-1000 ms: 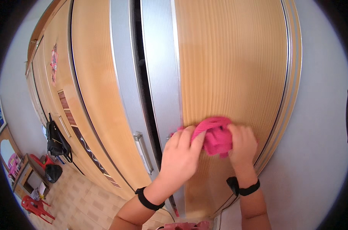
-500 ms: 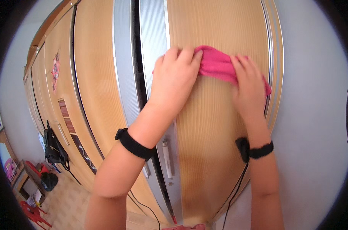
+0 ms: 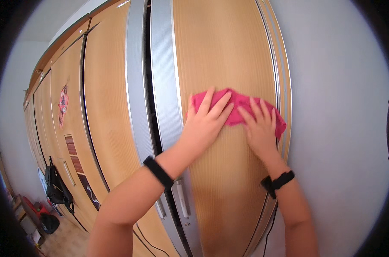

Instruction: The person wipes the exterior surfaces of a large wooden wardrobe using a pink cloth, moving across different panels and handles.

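Note:
A pink cloth (image 3: pixel 236 118) lies spread against the wood-grain door (image 3: pixel 222 51) of a tall wardrobe. Across its left part my left hand (image 3: pixel 206 124) is laid with fingers stretched out and apart, pressing it to the panel. My right hand (image 3: pixel 261 130) rests on the right part, its fingers also spread. One corner of the cloth hangs past the right hand, over the metal trim at the door's edge. Both wrists wear black straps. Below the left hand, a light-coloured door handle (image 3: pixel 182 199) stands upright on the silver strip, with a small lock under it.
More wardrobe doors (image 3: pixel 106 85) run off to the left, one with a black backpack (image 3: pixel 57 184) hanging by it. A pale wall (image 3: pixel 331 107) is close on the right. Thin dark cables (image 3: pixel 149 242) hang low. A black bag (image 3: pixel 49 222) sits at lower left.
The view has tilted upward. My fingers have gone from bunched on the cloth to spread flat over it, and the cloth is opened out more on the door.

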`<state>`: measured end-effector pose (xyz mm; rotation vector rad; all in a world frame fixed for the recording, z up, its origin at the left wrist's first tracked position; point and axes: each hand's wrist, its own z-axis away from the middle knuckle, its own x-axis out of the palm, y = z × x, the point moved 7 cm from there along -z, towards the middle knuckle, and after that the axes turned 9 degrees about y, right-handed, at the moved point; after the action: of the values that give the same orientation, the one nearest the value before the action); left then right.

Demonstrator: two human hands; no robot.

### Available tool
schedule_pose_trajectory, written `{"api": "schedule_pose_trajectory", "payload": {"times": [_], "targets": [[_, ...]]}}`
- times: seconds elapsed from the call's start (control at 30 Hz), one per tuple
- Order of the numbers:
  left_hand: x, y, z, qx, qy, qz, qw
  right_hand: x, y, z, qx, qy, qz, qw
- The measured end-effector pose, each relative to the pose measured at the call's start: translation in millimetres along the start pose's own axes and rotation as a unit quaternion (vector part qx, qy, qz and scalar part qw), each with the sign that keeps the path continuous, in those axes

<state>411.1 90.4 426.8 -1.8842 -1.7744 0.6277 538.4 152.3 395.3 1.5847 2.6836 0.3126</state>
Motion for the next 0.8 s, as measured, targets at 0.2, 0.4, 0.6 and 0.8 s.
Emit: {"api": "schedule_pose_trajectory", "payload": {"times": [0.2, 0.4, 0.6, 0.8], "targets": [[1.5, -38.4, -93.0, 0.051, 0.087, -0.008, 0.995, 12.1, 49.8, -90.5, -0.001, 0.051, -0.102, 0.993], [6.1, -107.1, -141.3, 0.079, 0.076, -0.084, 0.990, 25.2, 45.4, -176.6, -0.098, 0.033, -0.071, 0.992], [-0.5, -138.6, -157.3, 0.036, 0.065, -0.115, 0.991, 31.8, 45.3, -243.2, -0.156, -0.009, -0.091, 0.984], [-29.8, -163.8, -172.7, 0.000, -0.029, -0.062, 0.998, 43.6, 55.5, -301.6, -0.185, -0.032, -0.149, 0.971]]}}
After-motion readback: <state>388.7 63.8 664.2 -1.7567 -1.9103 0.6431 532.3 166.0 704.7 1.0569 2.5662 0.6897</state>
